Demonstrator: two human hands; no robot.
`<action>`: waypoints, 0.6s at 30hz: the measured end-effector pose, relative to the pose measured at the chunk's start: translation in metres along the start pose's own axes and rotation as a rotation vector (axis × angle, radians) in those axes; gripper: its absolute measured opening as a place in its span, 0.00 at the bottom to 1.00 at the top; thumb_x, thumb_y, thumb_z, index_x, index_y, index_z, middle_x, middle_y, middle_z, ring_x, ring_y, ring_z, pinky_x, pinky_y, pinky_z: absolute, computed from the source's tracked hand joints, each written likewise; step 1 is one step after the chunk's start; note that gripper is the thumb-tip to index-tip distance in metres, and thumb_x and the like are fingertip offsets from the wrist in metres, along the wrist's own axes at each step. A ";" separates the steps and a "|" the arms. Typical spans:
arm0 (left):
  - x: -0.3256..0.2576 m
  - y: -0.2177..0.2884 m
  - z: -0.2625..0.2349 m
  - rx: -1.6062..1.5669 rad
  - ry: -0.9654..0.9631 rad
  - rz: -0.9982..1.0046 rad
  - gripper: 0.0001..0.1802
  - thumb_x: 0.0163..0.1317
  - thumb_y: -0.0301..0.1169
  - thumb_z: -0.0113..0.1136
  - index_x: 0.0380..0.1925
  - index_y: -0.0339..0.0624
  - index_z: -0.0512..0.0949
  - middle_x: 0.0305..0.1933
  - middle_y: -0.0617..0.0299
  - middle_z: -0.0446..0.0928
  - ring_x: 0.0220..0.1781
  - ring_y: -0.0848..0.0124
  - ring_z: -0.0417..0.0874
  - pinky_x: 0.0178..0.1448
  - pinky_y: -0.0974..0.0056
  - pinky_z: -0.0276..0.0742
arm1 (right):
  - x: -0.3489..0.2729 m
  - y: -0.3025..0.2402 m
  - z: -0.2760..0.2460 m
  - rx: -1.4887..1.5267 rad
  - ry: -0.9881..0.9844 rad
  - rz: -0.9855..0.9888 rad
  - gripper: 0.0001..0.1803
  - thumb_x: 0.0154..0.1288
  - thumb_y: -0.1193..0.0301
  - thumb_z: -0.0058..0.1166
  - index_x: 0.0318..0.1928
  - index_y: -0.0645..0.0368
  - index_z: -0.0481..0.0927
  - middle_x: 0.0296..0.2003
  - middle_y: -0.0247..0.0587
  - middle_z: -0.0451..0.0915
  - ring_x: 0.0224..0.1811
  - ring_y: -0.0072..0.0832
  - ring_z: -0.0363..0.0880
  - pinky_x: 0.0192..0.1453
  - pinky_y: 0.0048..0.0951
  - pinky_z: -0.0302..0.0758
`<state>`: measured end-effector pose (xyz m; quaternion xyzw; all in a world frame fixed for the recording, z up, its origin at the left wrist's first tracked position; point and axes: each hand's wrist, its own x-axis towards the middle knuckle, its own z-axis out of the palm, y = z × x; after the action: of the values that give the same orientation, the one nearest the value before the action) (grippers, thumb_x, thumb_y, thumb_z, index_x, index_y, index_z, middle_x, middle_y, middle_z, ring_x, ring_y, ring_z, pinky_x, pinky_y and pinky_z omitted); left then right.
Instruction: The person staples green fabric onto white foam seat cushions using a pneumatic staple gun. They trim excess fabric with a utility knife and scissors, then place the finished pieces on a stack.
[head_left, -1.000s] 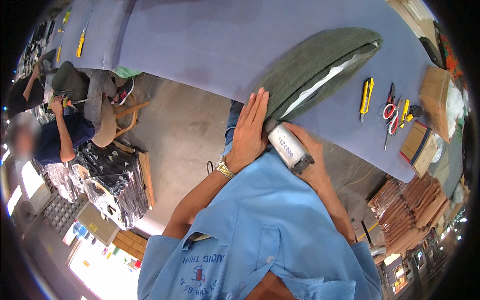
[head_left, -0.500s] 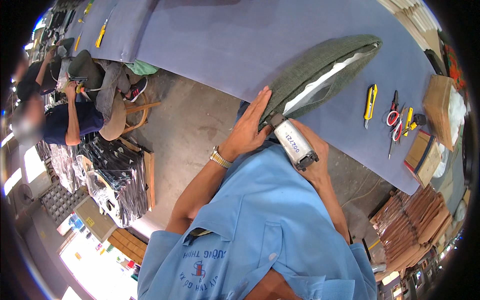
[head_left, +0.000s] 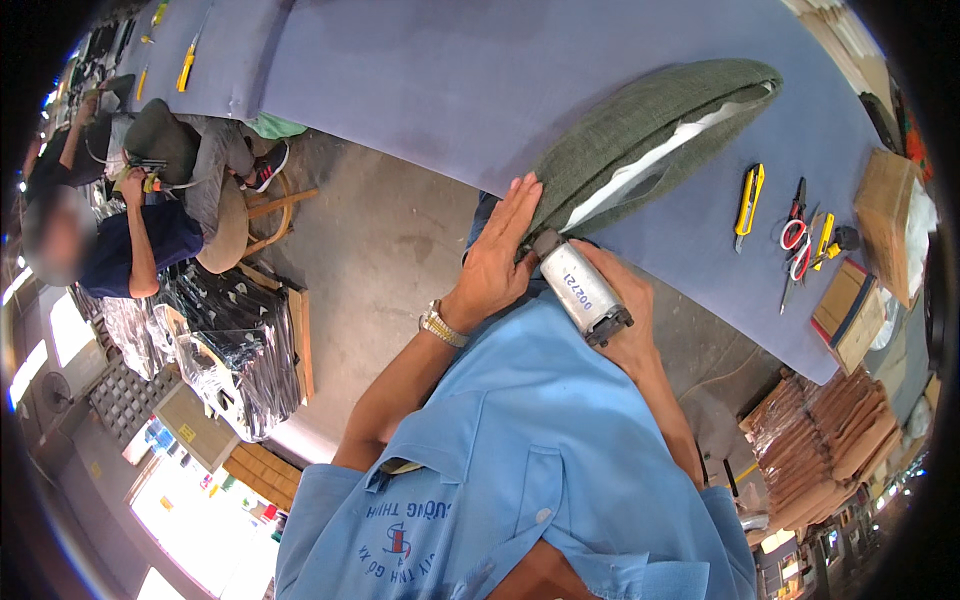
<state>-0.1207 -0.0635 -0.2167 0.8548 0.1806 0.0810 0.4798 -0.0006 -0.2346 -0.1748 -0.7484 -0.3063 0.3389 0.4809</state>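
- The left hand (head_left: 500,262) is laid flat and wide, fingers extended and close together, with the palm pressed on the near corner of the green cushion (head_left: 640,135); nothing is gripped by it. A metal wristwatch (head_left: 440,325) is worn on that wrist.
- The right hand (head_left: 625,300) is closed around the silver cylindrical power tool (head_left: 580,285), held from beneath, with the fingers wrapped about its barrel.
- The tool is tilted, its nose directed up and to the left and brought against the lower corner of the cushion, just beside the left fingertips; its dark rear end is directed toward the blue shirt (head_left: 540,470).
- The cushion is laid on the purple worktop (head_left: 450,80), with its near corner projecting over the worktop's front edge, where both hands meet it. From there it extends up and to the right, away from the hands.
- A long seam along the cushion's near side is seen gaping, and white filling (head_left: 650,165) is exposed within it.
- To the right of the cushion, well apart from the hands, a yellow utility knife (head_left: 748,198), red-handled scissors (head_left: 797,240) and small cardboard boxes (head_left: 850,310) are laid on the worktop.
- At the far left, another person (head_left: 150,215) is seated on a wooden stool (head_left: 250,215) on the concrete floor (head_left: 390,250).
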 end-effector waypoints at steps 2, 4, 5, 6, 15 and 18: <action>-0.001 -0.002 0.005 -0.006 0.042 -0.009 0.48 0.52 0.12 0.61 0.78 0.37 0.60 0.82 0.46 0.59 0.84 0.50 0.56 0.85 0.52 0.56 | 0.001 -0.009 -0.001 -0.001 -0.044 0.047 0.34 0.51 0.73 0.73 0.62 0.61 0.80 0.54 0.51 0.86 0.56 0.46 0.87 0.60 0.37 0.81; -0.004 -0.005 0.014 -0.019 0.099 -0.013 0.49 0.50 0.11 0.61 0.77 0.38 0.62 0.81 0.48 0.61 0.84 0.50 0.58 0.84 0.52 0.57 | 0.004 -0.016 -0.002 0.000 -0.082 0.087 0.35 0.51 0.73 0.72 0.62 0.60 0.79 0.54 0.51 0.85 0.55 0.47 0.87 0.59 0.37 0.81; -0.006 -0.006 0.015 -0.028 0.105 -0.012 0.49 0.50 0.10 0.61 0.77 0.39 0.62 0.81 0.48 0.61 0.83 0.50 0.59 0.84 0.52 0.58 | 0.007 -0.018 -0.002 0.001 -0.098 0.103 0.35 0.51 0.73 0.72 0.62 0.60 0.78 0.54 0.51 0.85 0.55 0.47 0.87 0.59 0.37 0.81; -0.007 -0.008 0.014 -0.036 0.113 -0.013 0.49 0.49 0.10 0.61 0.77 0.39 0.63 0.81 0.48 0.61 0.83 0.50 0.60 0.84 0.52 0.59 | 0.009 -0.019 -0.001 0.002 -0.115 0.119 0.35 0.51 0.73 0.72 0.63 0.59 0.78 0.53 0.51 0.85 0.54 0.47 0.86 0.58 0.37 0.81; 0.001 -0.004 0.004 -0.085 0.181 -0.099 0.51 0.55 0.13 0.66 0.80 0.42 0.56 0.83 0.47 0.57 0.82 0.51 0.63 0.82 0.54 0.64 | 0.009 -0.005 0.007 -0.047 -0.028 -0.006 0.34 0.53 0.72 0.72 0.63 0.61 0.79 0.56 0.53 0.84 0.57 0.47 0.86 0.61 0.40 0.80; 0.000 -0.006 0.005 -0.082 0.163 -0.084 0.54 0.51 0.11 0.65 0.80 0.42 0.55 0.83 0.48 0.56 0.82 0.50 0.61 0.82 0.54 0.63 | 0.008 -0.010 0.003 -0.069 -0.058 0.041 0.34 0.53 0.71 0.72 0.63 0.62 0.80 0.58 0.53 0.84 0.58 0.46 0.86 0.62 0.39 0.80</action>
<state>-0.1206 -0.0643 -0.2243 0.8167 0.2513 0.1373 0.5010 0.0009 -0.2230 -0.1677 -0.7603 -0.3163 0.3595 0.4389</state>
